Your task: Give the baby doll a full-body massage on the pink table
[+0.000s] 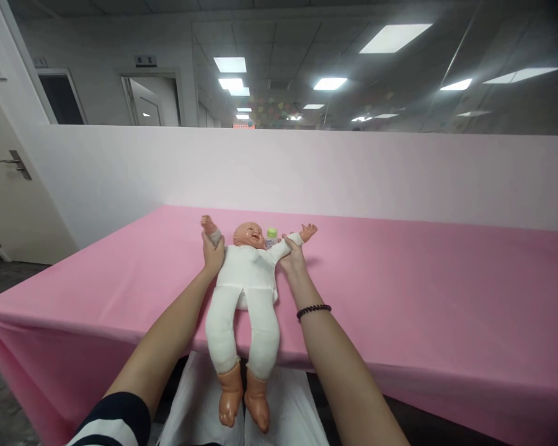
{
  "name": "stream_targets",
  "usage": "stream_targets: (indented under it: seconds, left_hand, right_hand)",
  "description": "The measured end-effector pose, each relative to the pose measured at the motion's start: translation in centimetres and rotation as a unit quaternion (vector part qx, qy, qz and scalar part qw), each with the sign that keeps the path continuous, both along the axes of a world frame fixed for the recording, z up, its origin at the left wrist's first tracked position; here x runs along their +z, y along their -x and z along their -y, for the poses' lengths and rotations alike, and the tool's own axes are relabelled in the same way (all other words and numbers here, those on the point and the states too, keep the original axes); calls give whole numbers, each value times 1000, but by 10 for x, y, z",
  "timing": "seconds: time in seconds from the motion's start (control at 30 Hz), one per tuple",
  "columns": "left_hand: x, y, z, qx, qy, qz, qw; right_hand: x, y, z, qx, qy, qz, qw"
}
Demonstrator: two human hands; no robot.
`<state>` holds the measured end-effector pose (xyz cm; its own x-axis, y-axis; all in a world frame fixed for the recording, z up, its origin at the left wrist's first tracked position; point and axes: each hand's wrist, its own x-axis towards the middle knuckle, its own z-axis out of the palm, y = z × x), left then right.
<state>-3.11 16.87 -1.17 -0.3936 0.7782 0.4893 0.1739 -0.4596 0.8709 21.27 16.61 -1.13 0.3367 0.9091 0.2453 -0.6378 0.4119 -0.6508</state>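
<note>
Because the doll (247, 266) lies face up between the two hands, neither hand is clearly nearer: one is on each side, both touching it. Long axis of doll runs away from the wearer: head (248, 234) at the far end, turned a bit toward the right-hand side, legs coming back toward the body, feet (230, 396) past the near table edge and over the white trousers (288, 409). Torso is on the pink cloth (400, 279).

Left hand (213, 253): fingers wrapped around the doll's arm on that side, just below the little hand, which points up and away. Right hand (292, 255): thumb over the top of the other doll arm (281, 249), fingers curled beneath, clamped on it; that arm slants outward, little hand spread beyond the grip. Exact finger placement underneath is hidden on both sides. Dark coiled bracelet (314, 310) on right wrist.

Small bottle, green cap (272, 232), stands just behind the doll's outstretched arm, near the head, partly covered. It carries a label, print too small to read. No brand legible on doll or cloth. Sign (146, 61) above the far doorway has characters, unreadable. Red strip (244, 126) beyond the glass, also unreadable.
</note>
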Motion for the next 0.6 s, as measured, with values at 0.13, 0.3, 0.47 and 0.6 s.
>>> stream_targets:
  seconds: [0.13, 0.3, 0.47, 0.6]
  left_hand:
    - [-3, -6, 5, -81, -127, -159, 976]
    - [-10, -3, 0, -134, -123, -216, 959]
    - [-8, 0, -2, -180, -134, -248, 943]
    - [-6, 1, -2, -189, -141, -269, 934]
  right_hand:
    - [19, 8, 20, 79, -28, 32, 996]
    - [24, 12, 33, 118, -80, 226, 964]
    - [30, 13, 43, 150, -125, 465, 863]
    - [33, 15, 43, 144, -135, 512, 836]
